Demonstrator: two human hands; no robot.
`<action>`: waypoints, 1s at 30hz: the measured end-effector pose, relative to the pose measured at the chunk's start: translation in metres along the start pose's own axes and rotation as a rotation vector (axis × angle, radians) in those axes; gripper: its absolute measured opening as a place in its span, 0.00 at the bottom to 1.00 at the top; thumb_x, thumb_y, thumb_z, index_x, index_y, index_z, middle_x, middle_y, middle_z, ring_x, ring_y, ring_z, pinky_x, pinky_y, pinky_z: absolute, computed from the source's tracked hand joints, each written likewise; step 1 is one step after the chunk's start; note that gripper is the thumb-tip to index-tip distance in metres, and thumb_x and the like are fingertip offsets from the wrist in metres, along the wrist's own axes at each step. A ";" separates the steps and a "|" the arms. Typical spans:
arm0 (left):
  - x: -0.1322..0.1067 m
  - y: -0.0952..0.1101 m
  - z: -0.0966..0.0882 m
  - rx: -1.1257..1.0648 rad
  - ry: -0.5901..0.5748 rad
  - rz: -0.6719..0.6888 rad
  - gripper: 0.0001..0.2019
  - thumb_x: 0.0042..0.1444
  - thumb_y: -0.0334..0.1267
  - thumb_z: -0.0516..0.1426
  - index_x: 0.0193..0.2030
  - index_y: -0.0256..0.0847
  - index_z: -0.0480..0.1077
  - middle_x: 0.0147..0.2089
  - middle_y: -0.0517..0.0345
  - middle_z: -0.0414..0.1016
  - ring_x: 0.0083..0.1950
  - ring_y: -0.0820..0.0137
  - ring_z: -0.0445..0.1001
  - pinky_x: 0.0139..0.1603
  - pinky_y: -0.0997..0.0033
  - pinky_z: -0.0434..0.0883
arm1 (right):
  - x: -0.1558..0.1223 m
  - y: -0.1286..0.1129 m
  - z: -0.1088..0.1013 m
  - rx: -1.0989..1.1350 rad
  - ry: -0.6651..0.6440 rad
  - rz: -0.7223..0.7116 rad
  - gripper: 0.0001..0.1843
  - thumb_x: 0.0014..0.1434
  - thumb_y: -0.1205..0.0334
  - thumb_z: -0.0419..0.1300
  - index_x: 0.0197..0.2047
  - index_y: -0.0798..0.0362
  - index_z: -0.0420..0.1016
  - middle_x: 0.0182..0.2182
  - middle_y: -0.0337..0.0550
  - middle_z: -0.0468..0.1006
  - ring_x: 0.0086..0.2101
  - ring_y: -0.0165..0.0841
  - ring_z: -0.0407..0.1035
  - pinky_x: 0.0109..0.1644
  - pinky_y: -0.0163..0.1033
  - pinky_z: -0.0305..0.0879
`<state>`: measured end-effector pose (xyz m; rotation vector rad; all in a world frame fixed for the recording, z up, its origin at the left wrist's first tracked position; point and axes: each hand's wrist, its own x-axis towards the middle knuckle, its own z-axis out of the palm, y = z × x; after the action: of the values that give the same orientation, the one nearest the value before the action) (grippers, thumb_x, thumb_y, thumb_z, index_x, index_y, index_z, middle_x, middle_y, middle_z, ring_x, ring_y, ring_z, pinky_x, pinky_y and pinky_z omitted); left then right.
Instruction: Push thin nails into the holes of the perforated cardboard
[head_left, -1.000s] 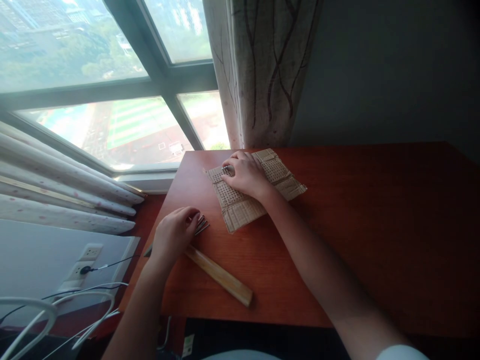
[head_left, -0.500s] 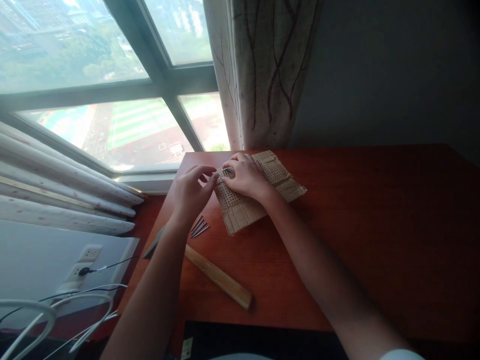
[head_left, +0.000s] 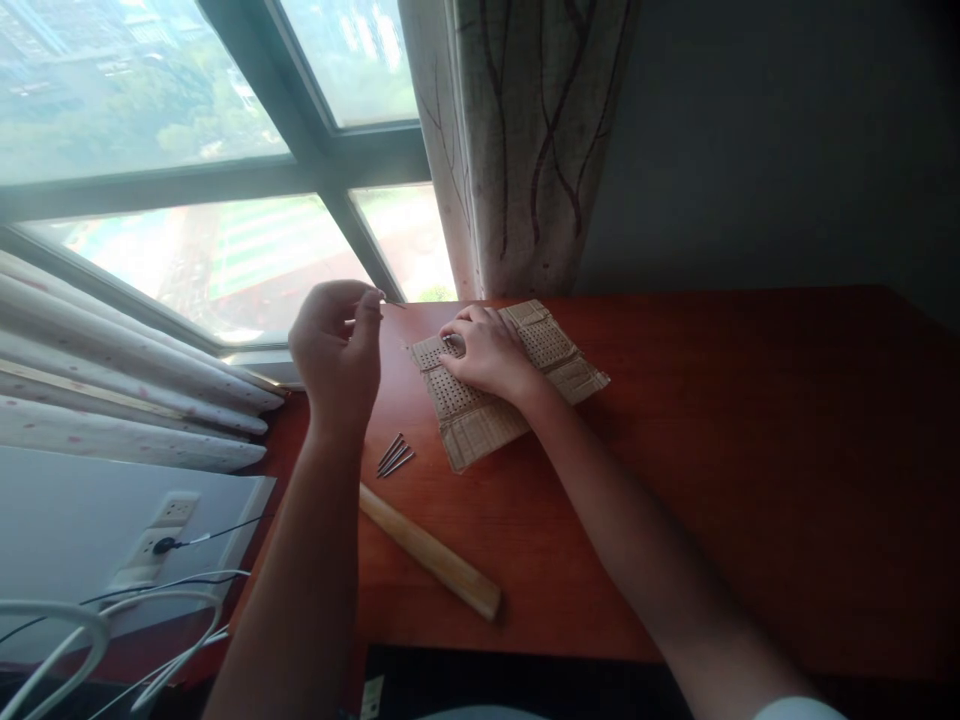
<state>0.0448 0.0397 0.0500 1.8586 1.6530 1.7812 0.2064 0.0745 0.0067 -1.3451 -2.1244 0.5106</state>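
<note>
A piece of brown cardboard (head_left: 480, 425) full of small holes lies on the red-brown wooden table (head_left: 712, 450). My right hand (head_left: 487, 352) rests on its far part, fingers curled and pressed down near some nail heads. My left hand (head_left: 337, 345) is raised above the table's left edge, thumb and forefinger pinched on a thin nail (head_left: 391, 303) that points to the right. A small bundle of loose nails (head_left: 394, 457) lies on the table just left of the cardboard. A wooden handle (head_left: 429, 553) lies nearer to me, its left end hidden behind my left forearm.
A window (head_left: 225, 200) and a patterned curtain (head_left: 525, 140) stand behind the table. To the left are rolled pale fabric (head_left: 127, 390), a wall socket (head_left: 165, 520) with a black plug, and white cables (head_left: 112, 620). A dark wall is at the right.
My left hand went from the loose nails to the cardboard, then rose up and to the left with one nail pinched in it. My right hand stayed on the cardboard.
</note>
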 end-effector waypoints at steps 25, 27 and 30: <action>-0.111 -0.029 -0.070 0.678 -0.637 -0.046 0.10 0.64 0.43 0.55 0.44 0.44 0.75 0.40 0.55 0.78 0.32 0.67 0.76 0.32 0.68 0.66 | -0.001 0.000 -0.001 -0.006 -0.003 -0.006 0.16 0.59 0.57 0.63 0.50 0.48 0.81 0.53 0.46 0.76 0.54 0.44 0.66 0.60 0.51 0.60; -0.108 -0.029 -0.070 0.634 -0.581 -0.062 0.10 0.64 0.44 0.56 0.45 0.45 0.75 0.39 0.57 0.76 0.32 0.68 0.74 0.32 0.69 0.66 | -0.001 0.000 -0.002 -0.005 -0.007 -0.004 0.16 0.59 0.57 0.63 0.50 0.48 0.81 0.53 0.46 0.76 0.55 0.44 0.66 0.60 0.51 0.60; -0.098 -0.027 -0.068 0.534 -0.500 -0.055 0.09 0.63 0.43 0.57 0.44 0.43 0.76 0.36 0.58 0.74 0.31 0.70 0.72 0.33 0.70 0.66 | -0.001 0.000 -0.002 -0.003 -0.009 -0.007 0.16 0.59 0.57 0.63 0.50 0.48 0.80 0.53 0.46 0.76 0.54 0.44 0.66 0.60 0.51 0.60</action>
<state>0.0033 -0.0571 -0.0113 2.1768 2.0445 0.7799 0.2078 0.0738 0.0077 -1.3385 -2.1369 0.5117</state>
